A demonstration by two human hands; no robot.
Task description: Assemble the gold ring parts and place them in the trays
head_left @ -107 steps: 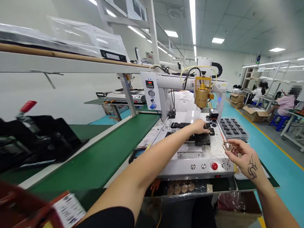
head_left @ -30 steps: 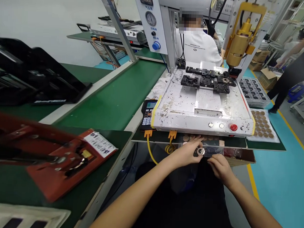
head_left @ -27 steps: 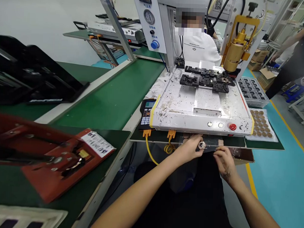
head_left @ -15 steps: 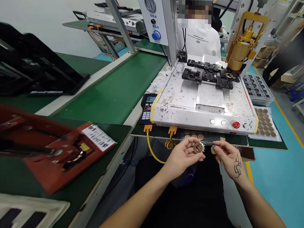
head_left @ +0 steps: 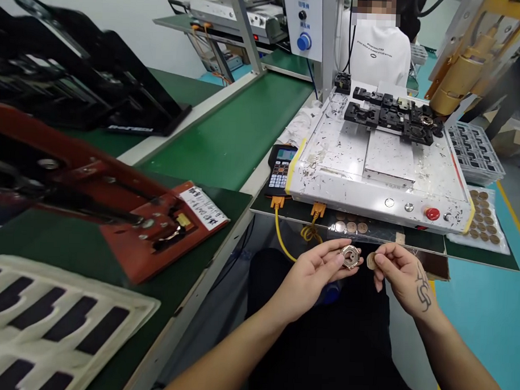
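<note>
Between thumb and fingers, my left hand (head_left: pixel 314 274) holds a round metallic ring-shaped part (head_left: pixel 350 257), its open face turned up. Just to the right, my right hand (head_left: pixel 400 274) pinches a small round tan disc (head_left: pixel 371 261). The ring and the disc are apart, with a small gap between them. Both hands are above my lap, in front of the table edge. Several brown discs in a clear film (head_left: pixel 351 227) lie on the table edge beyond my hands.
A white machine base (head_left: pixel 371 190) with black fixtures (head_left: pixel 390 117) stands ahead, a gold cylinder (head_left: pixel 460 82) above its right side. More discs (head_left: pixel 484 217) lie at its right. A red press (head_left: pixel 152 231) and a white tray (head_left: pixel 145 310) are at the left. A person (head_left: pixel 376 51) sits beyond.
The view has shifted left, so the scene sits further right. My left thumb now lies on the ring, and the disc in my right hand is turned more face-on.
</note>
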